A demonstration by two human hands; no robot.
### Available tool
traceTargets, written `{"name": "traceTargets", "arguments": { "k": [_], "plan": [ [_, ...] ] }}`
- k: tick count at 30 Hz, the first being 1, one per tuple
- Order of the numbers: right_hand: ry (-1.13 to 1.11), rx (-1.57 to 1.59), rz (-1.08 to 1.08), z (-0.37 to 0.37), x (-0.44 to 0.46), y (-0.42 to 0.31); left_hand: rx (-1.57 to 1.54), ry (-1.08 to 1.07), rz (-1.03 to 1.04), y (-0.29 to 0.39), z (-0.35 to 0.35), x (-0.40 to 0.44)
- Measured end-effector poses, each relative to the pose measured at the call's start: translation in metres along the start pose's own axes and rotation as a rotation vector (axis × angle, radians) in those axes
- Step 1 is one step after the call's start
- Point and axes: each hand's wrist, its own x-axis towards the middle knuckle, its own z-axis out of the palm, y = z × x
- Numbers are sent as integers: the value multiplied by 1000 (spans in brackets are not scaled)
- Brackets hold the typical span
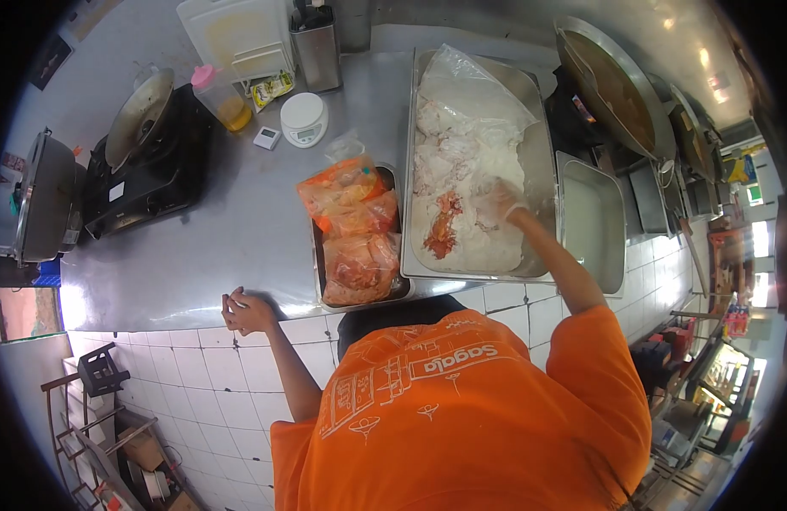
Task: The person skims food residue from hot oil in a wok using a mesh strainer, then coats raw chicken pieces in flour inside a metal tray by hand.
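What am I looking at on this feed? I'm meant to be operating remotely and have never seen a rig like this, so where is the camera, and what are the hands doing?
There is no machine here: these are a person's own hands. The single picture comes from a camera worn on the head, looking forward and down past the orange shirt.

On the metal counter sit a large tray of white powder with reddish, meat-like pieces, and a smaller tray of plastic-bagged, orange-pink food. Farther back are a white scale and a lidded pitcher; a black stove stands to the left.

The right hand is in the powder; whether it grips anything is unclear. The left hand, loosely curled at the counter's edge, holds nothing visible.
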Motion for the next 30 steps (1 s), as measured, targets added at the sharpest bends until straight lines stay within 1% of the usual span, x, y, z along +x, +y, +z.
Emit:
{"name": "traceTargets", "arguments": {
  "k": [1, 2, 4, 5, 6, 8, 9, 11, 12, 14, 15, 17, 18, 20, 21, 23, 24, 26, 28, 30],
  "plan": [
    [11, 99, 149, 22, 12, 1, 1, -2, -4, 0, 0, 0],
    [11, 101, 145, 42, 16, 2, 3, -4, -7, 0, 0, 0],
    [121, 229, 275, 82, 17, 5, 6, -1, -10, 0, 0, 2],
    [148, 205, 312, 97, 24, 14, 7, -3, -12, 0, 1, 1],
    [147, 205, 315, 94, 16, 11, 8, -5, -11, 0, 2, 2],
    [404, 5, 66, 86, -10, -2, 28, 3, 2, -4, 5, 2],
    [401, 8, 67, 87, -13, -1, 32, 3, 5, -4, 3, 2],
    [183, 0, 45, 86, -15, 9, 16, 18, -1, -1, 3, 2],
    [184, 2, 46, 87, -12, 15, 16, 17, 2, 0, 2, 2],
    [405, -32, 92, 92, 2, 32, 22, 2, 0, 0, 1, 1],
    [404, -33, 93, 84, 10, 35, 23, 1, 0, -1, 1, 0],
    [450, 63, 245, 64, 29, 37, 39, 11, 13, -2, 2, 1],
    [448, 69, 249, 65, 35, 36, 42, 13, 20, -2, 3, 3],
    [582, 36, 204, 70, 46, 35, 54, 9, 30, -4, 4, 3],
    [577, 40, 209, 71, 51, 35, 68, 38, 56, -3, 5, 2],
    [625, 119, 183, 74, 55, 38, 61, 27, 74, -4, 4, 4],
    [613, 117, 187, 76, 57, 42, 45, 20, 80, -2, 4, 2],
    [692, 153, 131, 83, 57, 47, 84, -2, 70, 0, 1, 1],
    [669, 162, 163, 78, 61, 50, 18, 29, 95, 0, 4, 2],
    [651, 182, 197, 83, 63, 52, 32, 36, 91, -2, 7, 2]
  ]
}}
